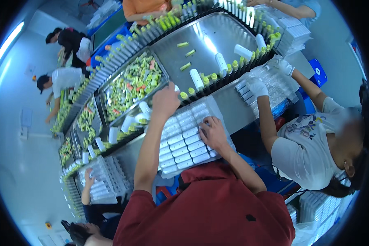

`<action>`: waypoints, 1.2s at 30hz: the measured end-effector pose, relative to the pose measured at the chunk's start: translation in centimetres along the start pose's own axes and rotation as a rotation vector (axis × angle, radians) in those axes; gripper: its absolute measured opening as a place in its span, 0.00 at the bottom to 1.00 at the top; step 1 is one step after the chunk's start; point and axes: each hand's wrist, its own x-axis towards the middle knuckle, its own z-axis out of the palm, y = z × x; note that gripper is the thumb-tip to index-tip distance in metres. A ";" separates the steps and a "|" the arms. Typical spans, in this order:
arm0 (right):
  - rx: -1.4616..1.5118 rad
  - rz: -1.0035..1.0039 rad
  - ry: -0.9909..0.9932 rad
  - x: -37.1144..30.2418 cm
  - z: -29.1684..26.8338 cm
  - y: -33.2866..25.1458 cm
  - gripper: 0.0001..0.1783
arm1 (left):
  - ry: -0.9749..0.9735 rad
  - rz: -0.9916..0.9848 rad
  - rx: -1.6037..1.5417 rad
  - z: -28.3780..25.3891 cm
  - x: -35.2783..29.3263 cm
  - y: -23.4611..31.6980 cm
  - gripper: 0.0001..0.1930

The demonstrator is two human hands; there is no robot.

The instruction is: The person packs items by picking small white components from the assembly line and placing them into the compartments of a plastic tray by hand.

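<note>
My left hand [166, 101] reaches over the near edge of the line, its fingers closed round a white rounded case [176, 88] that they partly hide. Nearby, similar white cases [196, 79] lean upright among yellow-green capped tubes [214, 77] in a black rack. My right hand [212, 132] rests with fingers apart and bent on the right side of a clear plastic tray [174, 125]. Rows of white oblong cases [177, 146] fill the near part of this tray in front of me. What lies under my right palm is hidden.
Beyond the rack, a metal tray [166, 78] holds a heap of yellow-green and orange pieces. At right, a co-worker's gloved hands [258, 87] handle clear wrapped trays. Stacked clear trays [110, 180] stand at left beside another person's hand [89, 177]. Several people work across the line.
</note>
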 end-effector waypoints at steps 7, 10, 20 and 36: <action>0.048 0.022 -0.177 1.0 0.2 1.6 0.16 | 0.650 -0.109 -0.189 5.5 -5.0 -3.6 0.12; 0.060 0.001 -0.121 0.7 0.8 2.1 0.13 | 0.659 -0.193 -0.188 5.3 -6.2 -4.9 0.13; 0.403 0.346 0.136 -0.2 -1.4 0.0 0.13 | 0.935 -0.442 -0.345 12.2 -16.3 -2.6 0.33; 0.282 0.310 -0.024 -1.5 3.3 -1.3 0.17 | 0.404 -0.289 -0.429 10.4 -23.3 -5.7 0.12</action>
